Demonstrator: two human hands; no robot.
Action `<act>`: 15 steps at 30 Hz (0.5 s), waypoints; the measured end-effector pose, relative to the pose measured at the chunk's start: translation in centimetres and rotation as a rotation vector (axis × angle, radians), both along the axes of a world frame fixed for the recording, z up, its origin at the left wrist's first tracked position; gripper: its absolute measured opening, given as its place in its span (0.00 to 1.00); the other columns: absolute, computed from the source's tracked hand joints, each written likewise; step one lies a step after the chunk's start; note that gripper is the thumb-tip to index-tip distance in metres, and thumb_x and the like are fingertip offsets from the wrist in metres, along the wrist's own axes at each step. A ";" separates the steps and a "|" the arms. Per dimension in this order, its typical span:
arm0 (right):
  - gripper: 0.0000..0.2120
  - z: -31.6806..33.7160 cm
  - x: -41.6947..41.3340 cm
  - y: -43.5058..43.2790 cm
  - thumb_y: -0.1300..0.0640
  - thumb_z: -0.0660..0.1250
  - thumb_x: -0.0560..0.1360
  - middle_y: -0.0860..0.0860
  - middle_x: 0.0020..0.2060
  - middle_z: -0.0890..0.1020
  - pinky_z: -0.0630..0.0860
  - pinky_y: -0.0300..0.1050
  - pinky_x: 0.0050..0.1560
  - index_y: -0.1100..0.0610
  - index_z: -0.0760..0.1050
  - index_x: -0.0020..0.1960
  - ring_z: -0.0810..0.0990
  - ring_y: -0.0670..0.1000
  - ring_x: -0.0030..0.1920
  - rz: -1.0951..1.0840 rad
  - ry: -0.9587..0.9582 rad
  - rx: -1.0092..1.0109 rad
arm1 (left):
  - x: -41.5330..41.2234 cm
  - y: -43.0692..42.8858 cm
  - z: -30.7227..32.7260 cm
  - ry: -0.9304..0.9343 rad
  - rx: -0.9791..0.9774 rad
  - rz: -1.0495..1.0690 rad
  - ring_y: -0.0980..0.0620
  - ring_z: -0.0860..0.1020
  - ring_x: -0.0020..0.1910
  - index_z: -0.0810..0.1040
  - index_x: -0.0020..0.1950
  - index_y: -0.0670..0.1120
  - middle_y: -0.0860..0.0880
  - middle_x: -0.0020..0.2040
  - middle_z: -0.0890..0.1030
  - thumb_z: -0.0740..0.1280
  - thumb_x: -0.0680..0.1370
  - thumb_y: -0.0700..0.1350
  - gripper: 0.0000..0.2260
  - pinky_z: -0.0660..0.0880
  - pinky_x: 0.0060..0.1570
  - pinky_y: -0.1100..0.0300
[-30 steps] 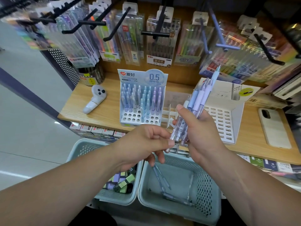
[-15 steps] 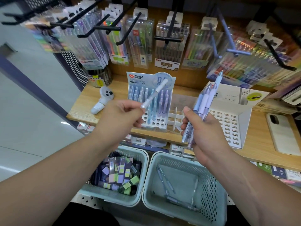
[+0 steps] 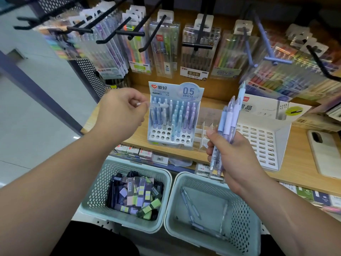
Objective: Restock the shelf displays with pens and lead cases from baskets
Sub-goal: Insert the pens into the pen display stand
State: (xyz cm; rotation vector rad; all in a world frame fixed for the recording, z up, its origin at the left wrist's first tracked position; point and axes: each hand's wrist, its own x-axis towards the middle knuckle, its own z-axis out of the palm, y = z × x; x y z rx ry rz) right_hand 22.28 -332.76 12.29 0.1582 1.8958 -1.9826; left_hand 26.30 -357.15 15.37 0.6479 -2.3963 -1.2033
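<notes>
My left hand (image 3: 120, 112) pinches one pale pen (image 3: 158, 105), held sideways in front of the blue 0.5 mm pen display (image 3: 173, 115) on the wooden shelf (image 3: 295, 172). That display holds several pastel pens and has free holes in its front rows. My right hand (image 3: 233, 159) grips a bundle of pastel pens (image 3: 227, 126), upright, to the right of the display. Below, the left basket (image 3: 160, 174) holds several lead cases (image 3: 135, 196). The right basket (image 3: 245, 218) holds a few loose pens (image 3: 191, 206).
A white lead-case display (image 3: 262, 143) with empty slots stands behind my right hand. A phone (image 3: 324, 152) lies on the shelf at far right. Hanging pen packs on black hooks (image 3: 162, 43) fill the wall above. Boxed stock lines the lower shelf edge.
My left hand took one pen from the bundle and carried it up and left, then turned it sideways before the 0.5 mm display. My right hand kept its bundle.
</notes>
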 end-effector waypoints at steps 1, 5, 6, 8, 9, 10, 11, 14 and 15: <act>0.05 -0.1 -0.1 0.1 0.54 0.73 0.76 0.50 0.33 0.77 0.76 0.47 0.42 0.53 0.78 0.47 0.77 0.49 0.34 0.004 0.001 0.001 | -0.2 0.0 0.2 0.004 -0.003 0.010 0.47 0.83 0.30 0.83 0.40 0.50 0.49 0.30 0.81 0.72 0.76 0.41 0.06 0.83 0.38 0.45; 0.06 -0.1 -0.5 0.6 0.54 0.74 0.75 0.50 0.34 0.78 0.77 0.48 0.44 0.55 0.79 0.50 0.78 0.50 0.36 0.008 0.008 -0.001 | -0.8 -0.1 1.8 0.117 -0.072 0.054 0.43 0.81 0.33 0.81 0.38 0.53 0.50 0.32 0.81 0.72 0.72 0.46 0.03 0.82 0.39 0.48; 0.07 -0.2 -0.6 0.8 0.54 0.74 0.75 0.50 0.34 0.78 0.77 0.48 0.44 0.55 0.79 0.50 0.78 0.51 0.37 0.010 0.007 0.003 | -0.9 -0.1 2.2 0.138 -0.065 0.052 0.43 0.81 0.33 0.80 0.38 0.53 0.50 0.32 0.80 0.72 0.71 0.46 0.03 0.82 0.38 0.49; 0.07 -0.2 -0.7 1.1 0.53 0.74 0.75 0.50 0.33 0.78 0.77 0.48 0.43 0.54 0.79 0.49 0.78 0.51 0.36 0.015 0.000 0.005 | -1.2 0.2 2.7 0.148 -0.042 0.047 0.46 0.79 0.29 0.79 0.38 0.52 0.48 0.31 0.80 0.73 0.71 0.43 0.06 0.79 0.31 0.55; 0.07 -0.2 -0.7 1.2 0.52 0.74 0.75 0.49 0.33 0.78 0.77 0.48 0.42 0.54 0.79 0.48 0.78 0.50 0.36 0.020 -0.004 0.004 | -1.3 0.4 2.8 0.142 -0.032 0.041 0.49 0.78 0.26 0.79 0.38 0.50 0.47 0.30 0.79 0.74 0.72 0.41 0.07 0.75 0.28 0.60; 0.07 -0.2 -0.8 1.2 0.52 0.74 0.75 0.49 0.33 0.78 0.77 0.48 0.41 0.54 0.78 0.48 0.79 0.50 0.36 0.024 -0.006 0.003 | -1.4 0.5 2.8 0.134 -0.016 0.034 0.53 0.75 0.24 0.79 0.38 0.48 0.47 0.29 0.78 0.74 0.72 0.40 0.06 0.72 0.25 0.63; 0.08 -0.3 -0.8 1.3 0.52 0.74 0.75 0.49 0.33 0.78 0.76 0.47 0.40 0.54 0.78 0.49 0.79 0.50 0.36 0.027 -0.007 0.005 | -1.5 0.6 2.8 0.127 0.003 0.024 0.54 0.74 0.23 0.80 0.38 0.45 0.46 0.29 0.78 0.75 0.72 0.39 0.05 0.70 0.23 0.65; 0.08 -0.3 -0.8 1.5 0.52 0.74 0.75 0.49 0.33 0.78 0.76 0.47 0.41 0.54 0.79 0.50 0.79 0.50 0.36 0.032 0.000 0.011 | -2.0 0.9 2.0 0.086 0.025 -0.012 0.53 0.75 0.23 0.81 0.39 0.44 0.45 0.28 0.79 0.75 0.72 0.39 0.05 0.70 0.24 0.64; 0.08 -0.3 -0.8 1.5 0.52 0.74 0.75 0.49 0.33 0.78 0.76 0.49 0.41 0.54 0.79 0.50 0.79 0.51 0.36 0.033 0.001 0.012 | -2.2 0.9 1.5 0.063 0.015 -0.022 0.52 0.76 0.24 0.81 0.38 0.45 0.47 0.28 0.79 0.76 0.72 0.40 0.05 0.70 0.26 0.63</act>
